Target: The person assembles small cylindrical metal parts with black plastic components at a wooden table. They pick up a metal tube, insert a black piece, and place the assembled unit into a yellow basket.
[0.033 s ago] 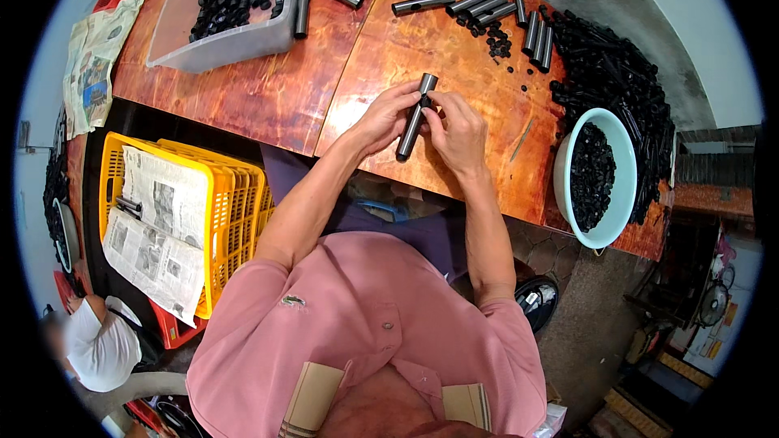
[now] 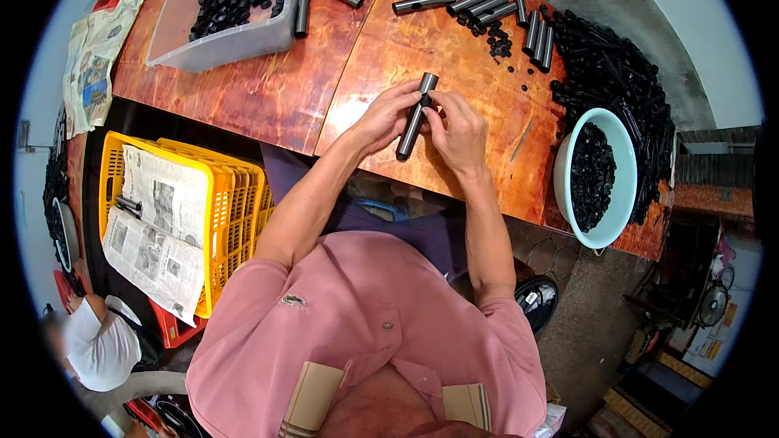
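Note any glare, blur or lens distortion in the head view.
Head view: whitish glare on the wooden table beside the left hand; fisheye distortion bows the wall, upper right; corners are black; the dark tube looks fairly sharp; a blurred patch covers part of another person, lower left.

A fisheye head camera looks down over a pink buttoned shirt (image 2: 341, 300). It faces a bare left hand (image 2: 383, 118), bare right hand (image 2: 458, 131) and glossy reddish-brown wooden table (image 2: 268, 101) nearby.
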Demonstrator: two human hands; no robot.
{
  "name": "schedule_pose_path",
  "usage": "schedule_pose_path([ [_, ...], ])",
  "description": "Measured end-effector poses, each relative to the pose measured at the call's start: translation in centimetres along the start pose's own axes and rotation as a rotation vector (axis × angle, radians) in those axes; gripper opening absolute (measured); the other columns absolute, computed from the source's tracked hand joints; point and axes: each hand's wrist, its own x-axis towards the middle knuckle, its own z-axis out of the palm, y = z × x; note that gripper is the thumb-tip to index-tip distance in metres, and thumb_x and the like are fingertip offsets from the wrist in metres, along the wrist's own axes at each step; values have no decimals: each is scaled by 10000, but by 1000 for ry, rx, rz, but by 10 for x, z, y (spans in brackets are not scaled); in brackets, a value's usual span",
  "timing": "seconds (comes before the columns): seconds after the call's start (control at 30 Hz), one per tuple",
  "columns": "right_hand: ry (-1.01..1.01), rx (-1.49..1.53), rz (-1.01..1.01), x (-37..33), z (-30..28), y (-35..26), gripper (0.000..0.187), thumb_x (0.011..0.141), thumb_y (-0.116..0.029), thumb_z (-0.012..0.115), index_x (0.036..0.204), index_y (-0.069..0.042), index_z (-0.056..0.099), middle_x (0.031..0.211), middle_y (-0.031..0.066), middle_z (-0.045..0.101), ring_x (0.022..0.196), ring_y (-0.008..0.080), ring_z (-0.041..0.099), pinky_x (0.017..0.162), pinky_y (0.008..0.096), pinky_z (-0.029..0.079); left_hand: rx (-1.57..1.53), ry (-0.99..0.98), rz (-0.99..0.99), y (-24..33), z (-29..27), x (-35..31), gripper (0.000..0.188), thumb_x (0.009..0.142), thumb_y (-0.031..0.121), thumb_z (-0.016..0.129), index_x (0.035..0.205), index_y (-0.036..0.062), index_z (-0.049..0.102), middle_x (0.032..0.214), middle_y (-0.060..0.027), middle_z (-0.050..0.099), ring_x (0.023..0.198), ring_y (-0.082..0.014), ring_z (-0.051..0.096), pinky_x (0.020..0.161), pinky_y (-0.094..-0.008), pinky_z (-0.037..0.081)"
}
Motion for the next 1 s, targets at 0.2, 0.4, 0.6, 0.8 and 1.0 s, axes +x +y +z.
schedule_pose_path([
  [0.2,40,-26,-33,1,-1,-4,206,812,-77,736,1014,-40,710,889,115,687,745,295,684,663,377,535,23,-12,-20,4,4,-1,396,1062,150,444,1427,-2,429,1201,-109,584,1020,-186,652,861,-372,608],
  [0.4,71,99,156,-6,8,-4,190,815,-79,740,1001,-42,721,908,115,695,714,268,696,624,353,542,19,-2,-32,5,6,-4,375,1051,185,495,1374,-4,477,1172,-95,605,1037,-177,646,880,-359,598],
  [0.6,84,117,193,0,11,-19,171,809,-73,747,973,-42,711,896,118,679,671,236,680,597,343,526,87,2,66,-2,-2,1,345,1003,196,611,1271,-15,563,1129,-81,632,1063,-165,625,934,-302,524],
  [0.8,51,237,248,-2,15,-18,145,811,-52,743,936,-14,682,875,101,630,624,192,622,569,323,487,20,45,71,-4,-5,-1,313,989,139,571,1252,-30,572,1090,-108,642,995,-190,643,920,-320,522],
  [1.0,85,423,379,-12,14,-6,134,832,-34,738,950,4,687,906,83,630,637,128,614,568,275,481,-45,87,30,-6,-4,-5,310,991,146,577,1255,-16,572,1097,-112,644,1013,-204,654,907,-358,548],
])
